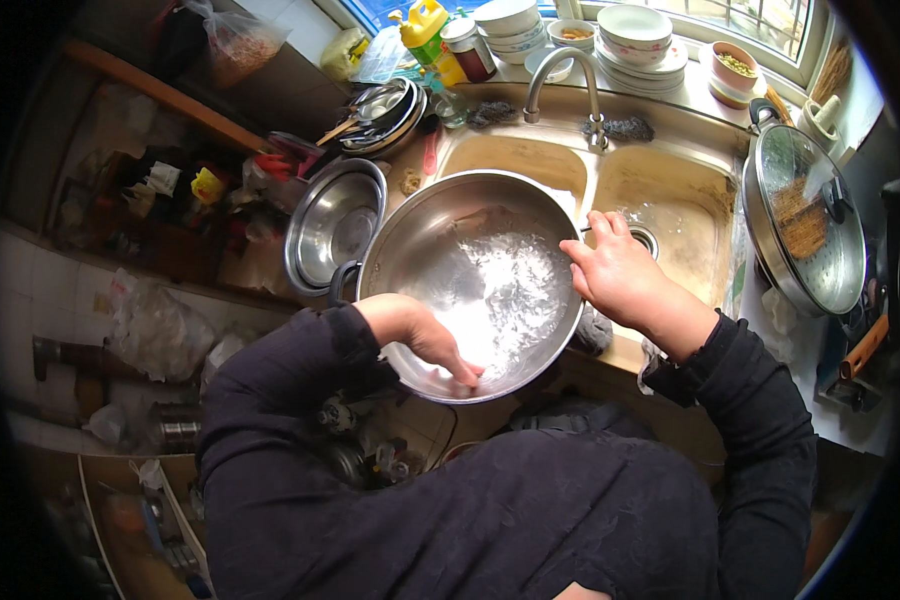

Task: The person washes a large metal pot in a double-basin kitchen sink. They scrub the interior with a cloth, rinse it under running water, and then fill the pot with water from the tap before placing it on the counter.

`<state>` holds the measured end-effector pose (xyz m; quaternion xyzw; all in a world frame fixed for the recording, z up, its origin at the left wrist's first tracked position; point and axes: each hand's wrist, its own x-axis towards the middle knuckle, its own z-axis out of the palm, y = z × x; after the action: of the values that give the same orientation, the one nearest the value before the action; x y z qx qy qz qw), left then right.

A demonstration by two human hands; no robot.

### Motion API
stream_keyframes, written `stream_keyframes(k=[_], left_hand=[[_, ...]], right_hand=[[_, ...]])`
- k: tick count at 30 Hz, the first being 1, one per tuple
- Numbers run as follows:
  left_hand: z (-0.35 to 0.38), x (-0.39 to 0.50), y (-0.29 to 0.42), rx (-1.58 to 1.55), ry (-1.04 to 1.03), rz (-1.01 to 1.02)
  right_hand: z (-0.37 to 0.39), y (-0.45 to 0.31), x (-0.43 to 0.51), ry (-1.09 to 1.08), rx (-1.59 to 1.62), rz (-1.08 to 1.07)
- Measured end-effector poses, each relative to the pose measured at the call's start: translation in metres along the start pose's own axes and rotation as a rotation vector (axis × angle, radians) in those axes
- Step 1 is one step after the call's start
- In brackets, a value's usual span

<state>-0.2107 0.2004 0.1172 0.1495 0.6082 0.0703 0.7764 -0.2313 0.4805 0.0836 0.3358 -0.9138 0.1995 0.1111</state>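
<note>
A wide stainless steel wok (412,232) with dark handles is over the front of the sink, tilted so that I look into it. Shallow, rippling water (510,300) glints inside. My left hand (431,337) reaches over the near-left rim, its fingertips down at the wok's inner wall near the front. Whether those fingertips hold anything is hidden. On the right side, my right hand (619,274) grips the wok's rim by the handle, which it mostly covers.
Behind the wok is a double-basin sink (664,172) with a curved faucet (566,64). Nested steel bowls (337,225) sit left. A glass-lidded pan (810,225) stands right. Stacked dishes (637,45) and a yellow bottle (424,34) line the windowsill.
</note>
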Motion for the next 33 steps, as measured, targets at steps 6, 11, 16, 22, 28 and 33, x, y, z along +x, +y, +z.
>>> stream_keyframes(k=[6,11,16,22,28,33], left_hand=[[0.0,-0.006,-0.063,0.36,0.191,-0.54],[-0.009,0.006,-0.085,0.829,1.084,-0.61],[-0.047,0.029,-0.062,0.414,1.135,-0.539],[-0.078,0.018,-0.027,-0.594,0.952,-0.111],[-0.097,0.005,-0.022,-1.21,1.209,0.135],[-0.114,0.031,-0.015,-1.215,1.32,0.375]], right_hand=[[-0.001,0.001,0.001,-0.007,-0.009,-0.021],[0.0,0.001,0.001,0.005,-0.012,-0.022],[0.002,0.0,-0.001,0.024,-0.006,-0.009],[0.002,0.0,-0.001,0.029,0.006,-0.003],[0.003,-0.001,-0.001,0.045,0.008,-0.003],[0.003,-0.003,-0.001,0.026,-0.026,0.004]])
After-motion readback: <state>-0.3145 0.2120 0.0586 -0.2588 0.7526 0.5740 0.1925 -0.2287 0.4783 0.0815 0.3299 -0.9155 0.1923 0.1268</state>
